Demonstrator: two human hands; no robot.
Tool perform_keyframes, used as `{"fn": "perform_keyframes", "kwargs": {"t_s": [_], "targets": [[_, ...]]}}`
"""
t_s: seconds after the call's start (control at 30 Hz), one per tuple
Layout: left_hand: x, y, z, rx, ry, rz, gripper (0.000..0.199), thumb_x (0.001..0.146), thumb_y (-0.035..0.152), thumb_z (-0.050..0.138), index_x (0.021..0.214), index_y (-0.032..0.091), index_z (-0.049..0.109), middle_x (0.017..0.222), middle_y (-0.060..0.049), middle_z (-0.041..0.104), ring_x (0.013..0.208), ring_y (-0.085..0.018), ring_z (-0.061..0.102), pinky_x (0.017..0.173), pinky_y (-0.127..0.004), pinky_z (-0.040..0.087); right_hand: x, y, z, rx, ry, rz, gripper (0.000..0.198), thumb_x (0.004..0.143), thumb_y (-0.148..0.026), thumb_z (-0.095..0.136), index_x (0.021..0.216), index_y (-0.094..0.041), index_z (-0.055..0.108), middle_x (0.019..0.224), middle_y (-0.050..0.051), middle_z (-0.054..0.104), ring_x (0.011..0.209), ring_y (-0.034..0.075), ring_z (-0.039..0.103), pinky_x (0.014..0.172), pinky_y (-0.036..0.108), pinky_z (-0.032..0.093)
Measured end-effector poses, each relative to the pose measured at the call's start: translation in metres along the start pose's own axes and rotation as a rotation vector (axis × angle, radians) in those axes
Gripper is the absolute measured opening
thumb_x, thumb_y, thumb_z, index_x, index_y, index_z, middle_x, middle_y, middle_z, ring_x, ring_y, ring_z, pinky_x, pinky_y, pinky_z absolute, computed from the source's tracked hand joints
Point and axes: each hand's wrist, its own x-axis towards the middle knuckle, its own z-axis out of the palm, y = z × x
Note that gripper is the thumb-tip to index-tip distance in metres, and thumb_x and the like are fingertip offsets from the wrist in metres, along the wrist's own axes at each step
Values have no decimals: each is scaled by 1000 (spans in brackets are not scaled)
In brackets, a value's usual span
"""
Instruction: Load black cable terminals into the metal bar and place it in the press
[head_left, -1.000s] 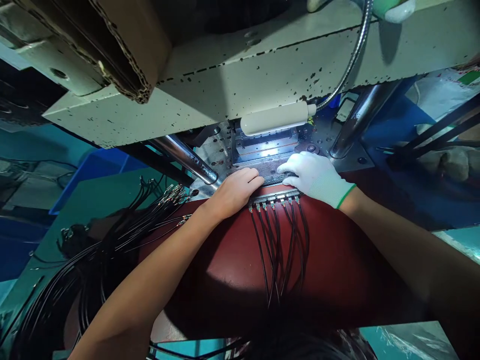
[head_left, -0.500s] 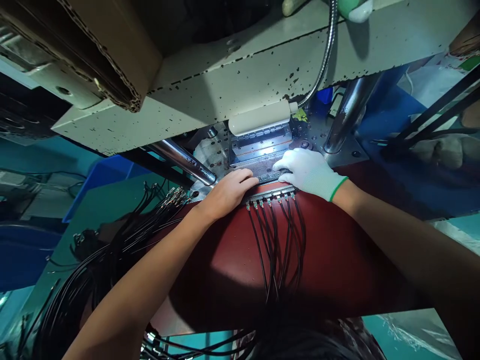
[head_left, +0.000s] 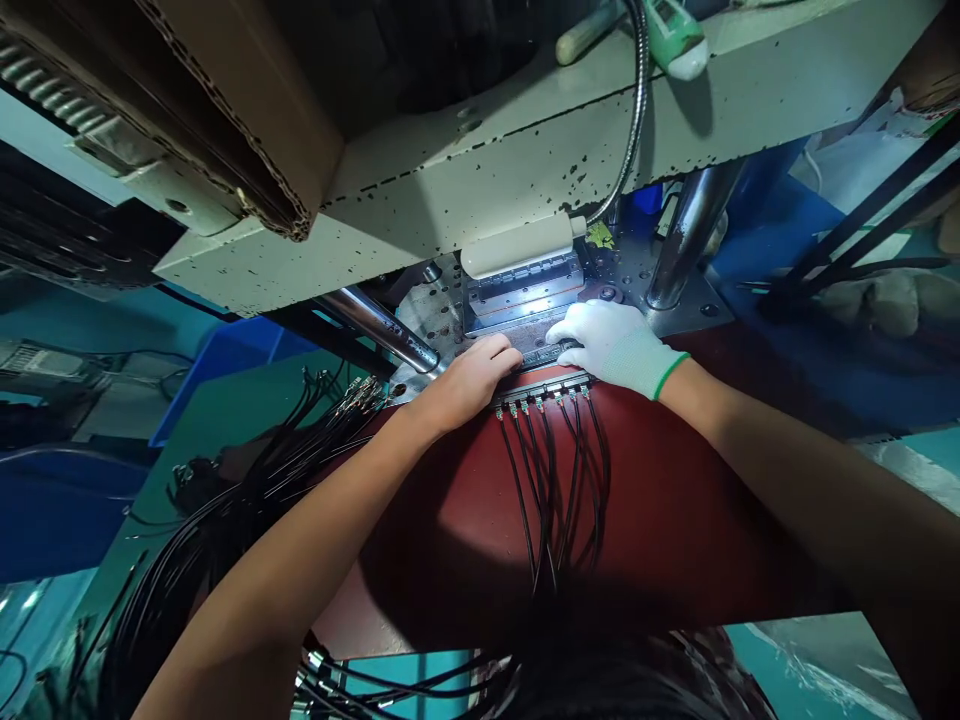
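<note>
My left hand [head_left: 474, 378], bare, has its fingers curled over the left end of a dark metal bar [head_left: 544, 355] at the front of the press bed. At the bar's other end, my right hand [head_left: 616, 346] in a white glove with a green cuff grips it with bent fingers. Just in front of the bar lies a slim metal strip [head_left: 551, 386] holding a row of small cable connectors. Several black cables [head_left: 538, 480] run from it toward me across the dark red mat [head_left: 660, 500]. The fingertips of both hands are partly hidden.
Behind the bar sits a lit metal mold block [head_left: 525, 293] under a white cylindrical lamp [head_left: 517, 247]. Steel posts [head_left: 690, 240] flank the bed, with the chipped press beam [head_left: 420, 200] overhead. A cable bundle [head_left: 247, 500] lies left. A cardboard box [head_left: 255, 110] stands upper left.
The camera view has shifted slightly. Both hands stay at the ends of the dark bar, with only a slight change in the left fingers.
</note>
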Motion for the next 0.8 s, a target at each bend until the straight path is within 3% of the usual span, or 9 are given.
{"fn": "perform_keyframes", "kwargs": {"t_s": [0.13,0.3,0.47,0.63,0.8], "targets": [[-4,-3,0,-48,25,-4,21,97,15,33,88,17,51,95,-8,53,89,-18,48,81,-31,44,-1,1,1,17,7,-7,23,87,-33,59,105,-29,72,105,3,68,102,24,61,70,31,40],[-7,-4,-2,-101,34,-18,20,96,16,37,108,15,54,104,-10,57,100,-20,51,90,-35,45,0,0,0,36,10,-2,23,87,-32,59,105,-28,73,107,4,68,104,25,60,72,31,41],[2,4,1,35,57,1,32,97,19,37,122,19,57,112,-11,58,104,-21,53,90,-37,44,-1,-1,-3,27,-11,5,25,88,-32,57,108,-29,72,108,4,68,104,25,60,71,31,40],[16,10,0,177,-28,85,35,100,24,33,120,20,61,105,-10,59,92,-20,53,80,-34,42,-2,-1,-6,34,-22,13,26,89,-31,55,108,-30,72,105,4,68,102,25,60,68,31,38],[26,12,-3,144,-61,79,32,100,31,34,110,19,62,95,-8,55,85,-20,50,75,-34,40,-1,-3,-6,16,-36,27,25,89,-33,55,106,-30,72,106,5,67,103,26,60,70,32,39]]}}
